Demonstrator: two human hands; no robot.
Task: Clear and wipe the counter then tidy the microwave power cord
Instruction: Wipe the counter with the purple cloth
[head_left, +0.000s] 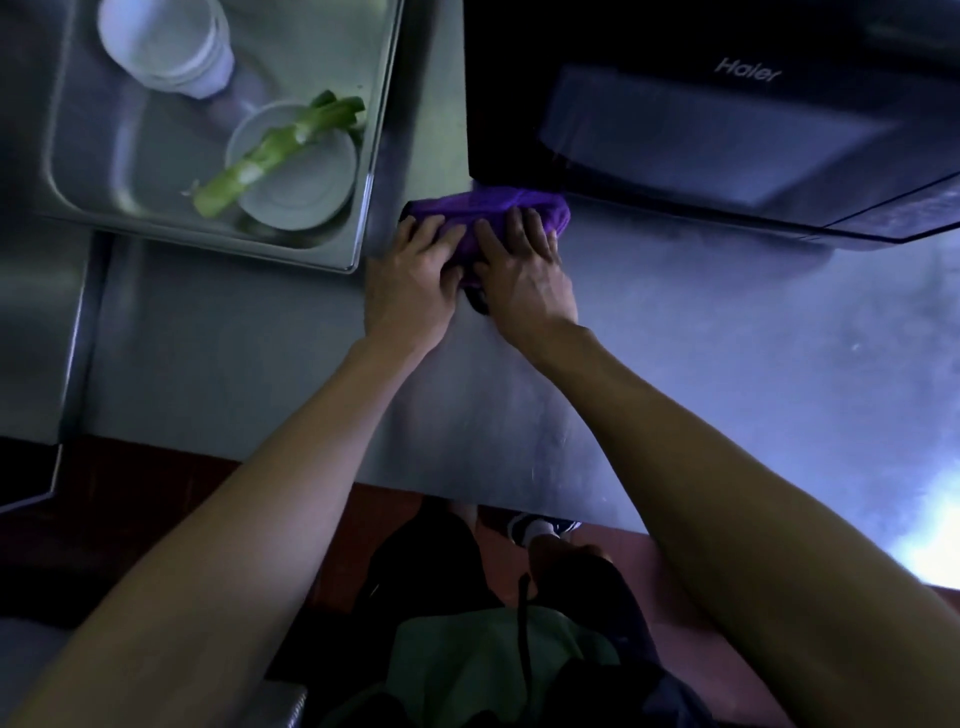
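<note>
We've got left hand and right hand both pressing purple cloth flat-fingered on worktop, right against microwave.

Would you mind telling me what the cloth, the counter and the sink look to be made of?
Cloth: soft purple fabric, probably microfibre, since it bunches thickly under both hands. Counter: looks like brushed stainless steel, dull grey with smeared reflections. Sink: seemingly the same steel, slightly shinier, with rounded pressed corners.
</note>
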